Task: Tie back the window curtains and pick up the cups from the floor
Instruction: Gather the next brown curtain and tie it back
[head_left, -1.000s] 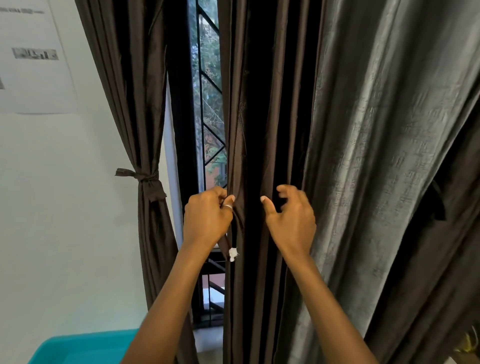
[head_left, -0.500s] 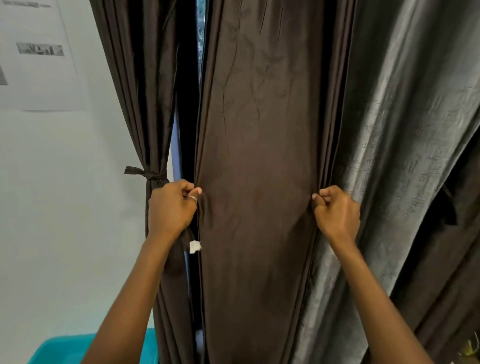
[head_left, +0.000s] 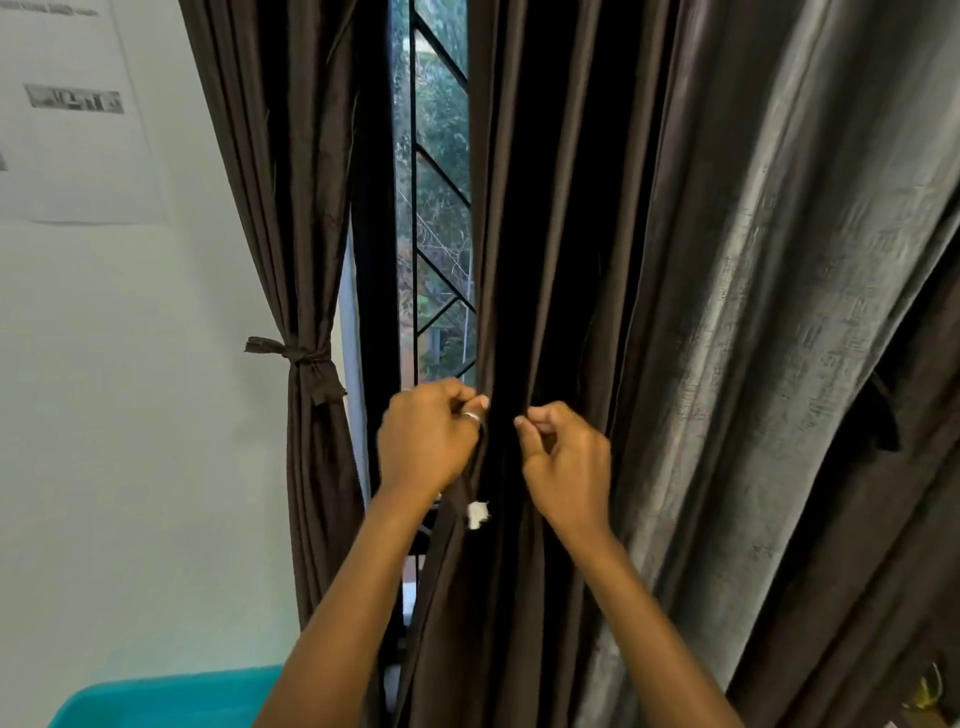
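Observation:
A dark brown curtain panel (head_left: 566, 260) hangs in front of me, bunched into folds. My left hand (head_left: 428, 439) is closed on its left edge, with a white tag (head_left: 478, 514) dangling just below. My right hand (head_left: 569, 462) pinches the folds a short way to the right, at the same height. Further left, another brown curtain (head_left: 291, 208) is gathered with a knotted tie-back (head_left: 306, 361). Between the two shows a strip of window with a black grille (head_left: 436, 208). No cups are in view.
A grey curtain (head_left: 779, 312) hangs to the right, with more dark fabric beyond it. The pale wall on the left carries a paper sheet (head_left: 72, 109). A teal plastic bin (head_left: 166, 696) sits at the bottom left. Something yellow (head_left: 930, 693) peeks out at the bottom right.
The curtain panel was stretched wide between my hands half a second ago. Both hands have come together, bunching it, and the window gap shows again.

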